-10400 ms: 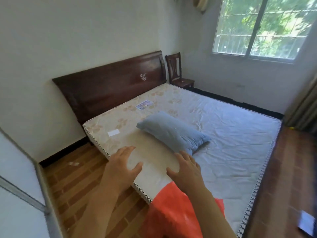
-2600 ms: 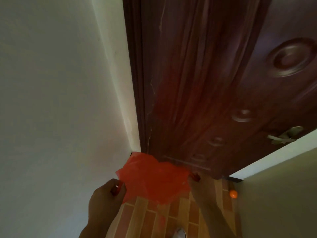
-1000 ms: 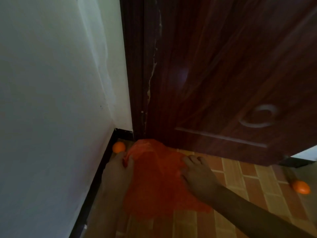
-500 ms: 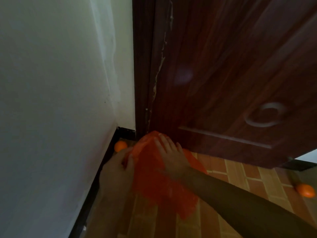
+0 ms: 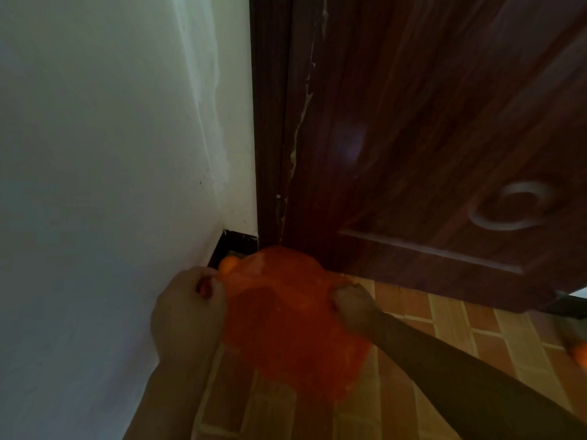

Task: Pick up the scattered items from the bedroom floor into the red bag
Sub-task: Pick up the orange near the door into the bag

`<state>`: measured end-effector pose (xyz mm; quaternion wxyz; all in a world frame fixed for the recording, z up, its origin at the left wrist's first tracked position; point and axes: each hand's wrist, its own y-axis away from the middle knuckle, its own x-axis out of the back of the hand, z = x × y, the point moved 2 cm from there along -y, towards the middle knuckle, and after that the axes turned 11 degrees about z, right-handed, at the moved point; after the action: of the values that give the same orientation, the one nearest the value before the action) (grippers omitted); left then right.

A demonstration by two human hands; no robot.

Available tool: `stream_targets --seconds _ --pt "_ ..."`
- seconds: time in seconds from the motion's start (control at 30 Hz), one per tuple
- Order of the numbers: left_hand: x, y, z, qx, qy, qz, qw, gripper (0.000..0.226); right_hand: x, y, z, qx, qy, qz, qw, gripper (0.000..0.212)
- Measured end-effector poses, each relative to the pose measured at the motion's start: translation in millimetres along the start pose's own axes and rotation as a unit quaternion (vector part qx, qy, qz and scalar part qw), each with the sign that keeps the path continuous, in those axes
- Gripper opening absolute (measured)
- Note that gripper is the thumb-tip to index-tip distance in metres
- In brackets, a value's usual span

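Observation:
The red bag (image 5: 286, 315) hangs low over the floor in the dim corner beside the door. My left hand (image 5: 187, 315) grips its left edge, fingers curled round the plastic. My right hand (image 5: 351, 301) holds the bag's right edge, partly hidden behind the plastic. A small orange ball (image 5: 228, 265) lies in the corner against the black skirting, just above my left hand and touching the bag's top left. A second orange ball (image 5: 580, 354) lies on the floor at the far right edge.
A dark wooden door (image 5: 428, 138) stands ajar ahead, its frame (image 5: 270, 122) meeting the white wall (image 5: 95, 154) on the left. The floor (image 5: 460, 338) is brick-patterned wood. Black skirting (image 5: 236, 241) runs along the wall's base.
My right hand has moved from the top of the bag to its right edge, and the bag is now spread wider between both hands. The view has dropped closer to the corner.

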<state>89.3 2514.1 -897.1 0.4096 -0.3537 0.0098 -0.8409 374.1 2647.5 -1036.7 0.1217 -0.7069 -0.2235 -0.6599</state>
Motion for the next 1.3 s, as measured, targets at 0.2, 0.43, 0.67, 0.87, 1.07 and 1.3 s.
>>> stream_targets --seconds 0.2,0.43,0.67,0.87,1.07,1.3 --pt "-10.6 0.4 31.3 -0.201 0.000 -0.040 0.979 0.051 64.5 -7.1 -18.2 0.014 -0.170 -0.011 0.985 0.006" --pt "-59.0 22.7 34.4 -0.267 -0.088 -0.179 0.943 0.074 138.7 26.7 -19.6 -0.001 -0.491 -0.133 0.861 0.012" --pt "-63.5 20.3 44.6 -0.273 -0.014 -0.091 0.958 0.070 128.5 42.9 31.4 -0.148 -0.671 -0.077 0.722 0.059" --pt "-97.1 49.9 8.7 -0.218 -0.091 -0.272 0.933 0.079 60.2 62.9 52.0 -0.167 -0.451 -0.052 0.875 0.033" --pt "-124.2 84.1 -14.3 -0.196 -0.196 -0.368 0.888 0.090 16.4 90.6 47.7 -0.177 -0.267 0.029 0.947 0.029" --pt "-137.6 98.2 -53.3 -0.074 -0.252 -0.317 0.911 0.087 -5.7 105.1 23.7 -0.239 -0.384 0.163 0.877 0.032"
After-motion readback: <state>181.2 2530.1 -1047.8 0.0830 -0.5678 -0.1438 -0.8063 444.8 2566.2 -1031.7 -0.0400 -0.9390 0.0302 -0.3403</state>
